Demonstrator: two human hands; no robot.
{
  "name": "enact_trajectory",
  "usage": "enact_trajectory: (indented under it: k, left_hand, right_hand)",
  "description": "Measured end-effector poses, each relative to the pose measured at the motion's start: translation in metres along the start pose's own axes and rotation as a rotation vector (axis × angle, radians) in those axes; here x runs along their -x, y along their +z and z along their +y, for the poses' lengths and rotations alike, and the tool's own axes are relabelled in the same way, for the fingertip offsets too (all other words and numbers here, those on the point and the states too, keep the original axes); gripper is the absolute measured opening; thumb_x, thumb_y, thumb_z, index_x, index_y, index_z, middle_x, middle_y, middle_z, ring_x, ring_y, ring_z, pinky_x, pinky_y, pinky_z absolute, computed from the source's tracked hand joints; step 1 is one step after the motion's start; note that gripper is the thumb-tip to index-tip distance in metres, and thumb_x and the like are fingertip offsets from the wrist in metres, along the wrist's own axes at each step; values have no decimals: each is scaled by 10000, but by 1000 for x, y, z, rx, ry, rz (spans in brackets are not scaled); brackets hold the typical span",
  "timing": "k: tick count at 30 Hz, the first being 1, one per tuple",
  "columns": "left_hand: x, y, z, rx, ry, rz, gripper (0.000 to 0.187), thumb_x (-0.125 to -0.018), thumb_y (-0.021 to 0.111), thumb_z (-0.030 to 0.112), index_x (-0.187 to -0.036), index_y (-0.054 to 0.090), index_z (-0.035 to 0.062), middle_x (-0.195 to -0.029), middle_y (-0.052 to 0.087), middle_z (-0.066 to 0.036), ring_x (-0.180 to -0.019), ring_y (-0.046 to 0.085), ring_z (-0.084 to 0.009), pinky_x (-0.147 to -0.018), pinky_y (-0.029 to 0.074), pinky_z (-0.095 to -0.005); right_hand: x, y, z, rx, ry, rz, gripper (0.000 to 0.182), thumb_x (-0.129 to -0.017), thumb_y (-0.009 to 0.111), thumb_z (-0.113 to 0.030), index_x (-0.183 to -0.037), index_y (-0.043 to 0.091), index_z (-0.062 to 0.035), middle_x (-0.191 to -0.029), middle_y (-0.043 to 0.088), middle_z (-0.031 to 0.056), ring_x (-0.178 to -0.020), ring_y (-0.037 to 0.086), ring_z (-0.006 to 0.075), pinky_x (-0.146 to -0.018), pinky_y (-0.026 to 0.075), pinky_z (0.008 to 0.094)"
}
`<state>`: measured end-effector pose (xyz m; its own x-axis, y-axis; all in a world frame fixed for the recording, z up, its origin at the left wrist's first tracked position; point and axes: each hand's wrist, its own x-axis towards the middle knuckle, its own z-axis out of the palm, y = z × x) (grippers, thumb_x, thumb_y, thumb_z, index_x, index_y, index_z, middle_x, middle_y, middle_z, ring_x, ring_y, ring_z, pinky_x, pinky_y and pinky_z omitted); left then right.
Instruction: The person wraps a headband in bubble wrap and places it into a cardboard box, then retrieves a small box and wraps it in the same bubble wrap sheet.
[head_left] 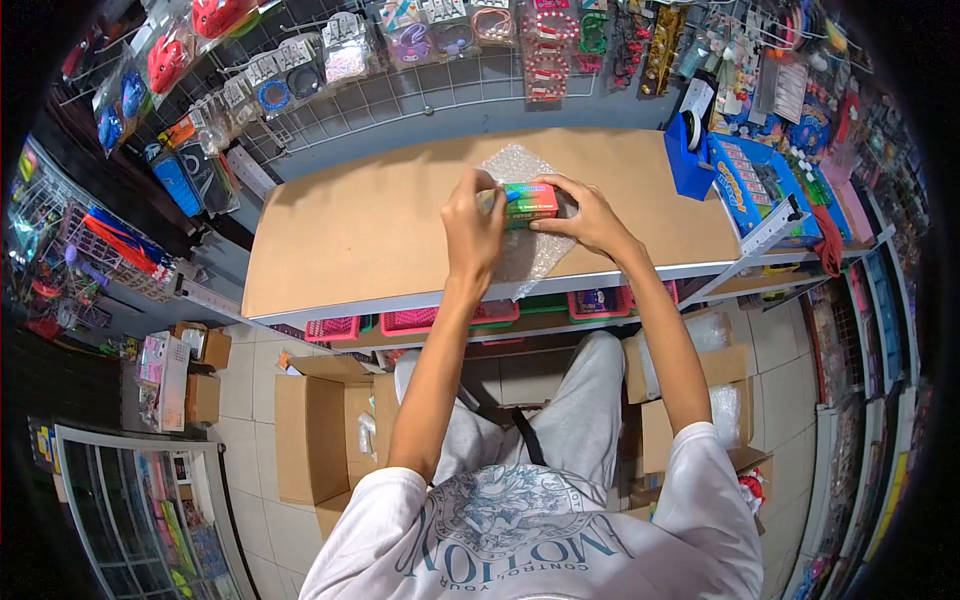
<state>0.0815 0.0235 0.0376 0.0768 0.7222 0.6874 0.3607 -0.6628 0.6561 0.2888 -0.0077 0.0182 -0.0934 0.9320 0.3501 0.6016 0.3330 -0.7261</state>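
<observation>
Left hand (474, 225), right hand (592, 218) on box (538, 202), bubble wrap (532, 256) underneath, pink baskets (408, 321) below

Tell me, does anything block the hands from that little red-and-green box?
Nothing visible does: the right hand holds the box at one end, and the left hand is at the other.
</observation>
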Motion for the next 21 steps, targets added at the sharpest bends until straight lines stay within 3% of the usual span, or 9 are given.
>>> enact_trajectory:
  k: [4, 7, 13, 17, 20, 21]
  left_hand:
    - [7, 10, -9, -61, 150, -65, 124, -855, 711, 15, -912, 604, -10, -800, 664, -202, -765, 673, -397, -700, 513, -434]
    - [11, 5, -9, 34, 48, -163, 150, -855, 706, 12, -969, 611, -9, -870, 695, -210, -825, 697, -399, -743, 532, -438]
    - [7, -19, -15, 97, 121, -366, 302, -887, 639, -30, -1185, 608, 11, -1096, 719, -210, -1039, 701, -397, -896, 547, -438]
    - [4, -23, -23, 124, 157, -426, 339, -898, 603, -46, -1232, 609, 10, -1153, 696, -203, -1082, 674, -397, -936, 532, -443]
    - [5, -23, -26, 72, 225, -459, 360, -890, 601, -48, -1245, 621, 13, -1203, 663, -197, -1133, 639, -390, -970, 515, -444]
    - [6, -22, -28, 34, 272, -463, 364, -887, 601, -48, -1245, 627, 13, -1219, 650, -194, -1149, 626, -386, -980, 509, -445]
  right_hand:
    - [-1, 0, 2, 1, -16, -3, 686, -735, 879, -362, -1317, 643, -86, -1211, 710, 186, -1124, 667, 367, -1018, 486, 440]
    - [0, 0, 1, 5, -5, -9, 675, -740, 877, -356, -1316, 645, -91, -1219, 707, 186, -1130, 665, 365, -1021, 483, 438]
    - [1, 1, -1, 23, -3, -4, 681, -740, 877, -353, -1325, 639, -97, -1233, 702, 184, -1151, 655, 361, -1030, 477, 434]
    - [1, -1, -3, 35, -54, -1, 672, -754, 874, -365, -1330, 639, -111, -1217, 705, 165, -1148, 652, 356, -1029, 477, 440]
    - [4, 1, -5, -34, -43, 73, 603, -823, 831, -392, -1310, 645, -88, -1203, 701, 142, -1118, 660, 315, -1006, 489, 418]
    - [1, 0, 2, -156, 4, 186, 591, -844, 811, -406, -1305, 643, -77, -1199, 698, 139, -1104, 661, 300, -990, 494, 408]
